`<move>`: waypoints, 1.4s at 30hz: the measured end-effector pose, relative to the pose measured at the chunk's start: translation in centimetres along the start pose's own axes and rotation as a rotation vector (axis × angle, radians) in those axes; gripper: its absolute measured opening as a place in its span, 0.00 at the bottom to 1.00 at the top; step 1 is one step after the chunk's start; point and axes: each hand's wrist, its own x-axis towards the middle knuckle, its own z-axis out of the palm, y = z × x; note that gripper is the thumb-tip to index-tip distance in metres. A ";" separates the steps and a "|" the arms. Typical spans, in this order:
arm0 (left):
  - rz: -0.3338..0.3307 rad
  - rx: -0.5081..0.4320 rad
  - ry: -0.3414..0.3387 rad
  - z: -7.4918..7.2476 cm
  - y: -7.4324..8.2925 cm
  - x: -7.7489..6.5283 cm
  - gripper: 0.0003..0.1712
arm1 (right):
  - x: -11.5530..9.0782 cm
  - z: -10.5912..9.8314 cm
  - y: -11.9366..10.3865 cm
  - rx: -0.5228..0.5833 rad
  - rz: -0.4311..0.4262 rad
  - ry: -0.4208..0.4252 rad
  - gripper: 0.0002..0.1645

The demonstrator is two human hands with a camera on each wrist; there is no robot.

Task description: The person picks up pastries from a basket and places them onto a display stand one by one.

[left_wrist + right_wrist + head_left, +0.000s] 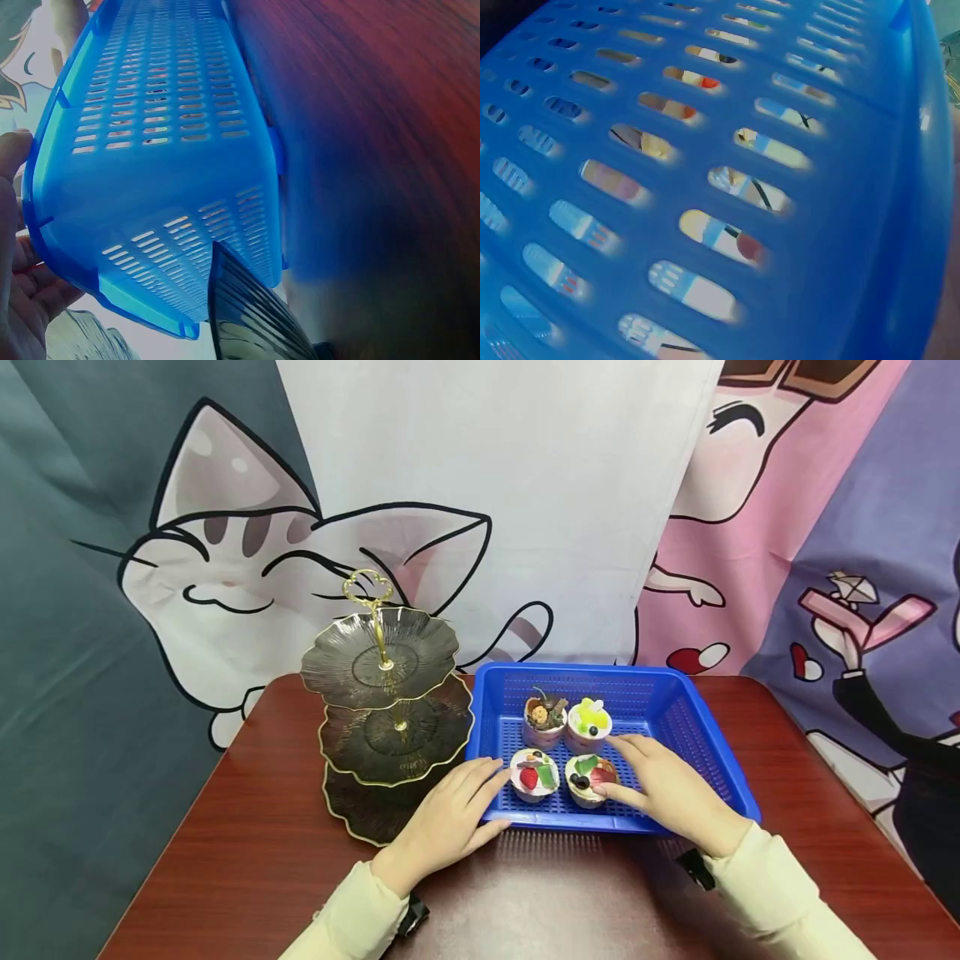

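Four-sided and blue, a plastic basket with slotted walls sits on the table and holds several cupcakes. My left hand lies over its front left corner, fingers extended over the rim. In the left wrist view the thumb is at the rim. My right hand reaches over the front right side with fingers spread. Its thumb is at the fruit-topped cupcake in front; its fingertips are near the green-topped cupcake behind. A strawberry-topped cupcake and a cookie-topped cupcake stand on the left.
A three-tier dark stand with gold edges and a gold handle stands left of the basket, close to my left hand. Beneath everything is a reddish-brown wooden table. A cartoon-printed curtain hangs behind it.
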 end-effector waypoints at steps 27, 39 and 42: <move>-0.013 -0.074 0.055 0.9 -0.4 -1.0 0.34 | 2.3 2.8 1.6 0.040 -0.060 -0.024 0.39; -0.004 -0.078 0.050 0.7 -0.7 -1.1 0.36 | 2.7 3.3 2.0 0.059 -0.069 -0.068 0.39; -0.006 -0.078 0.045 0.7 -0.7 -1.2 0.36 | 2.7 3.4 2.1 0.069 -0.059 -0.099 0.39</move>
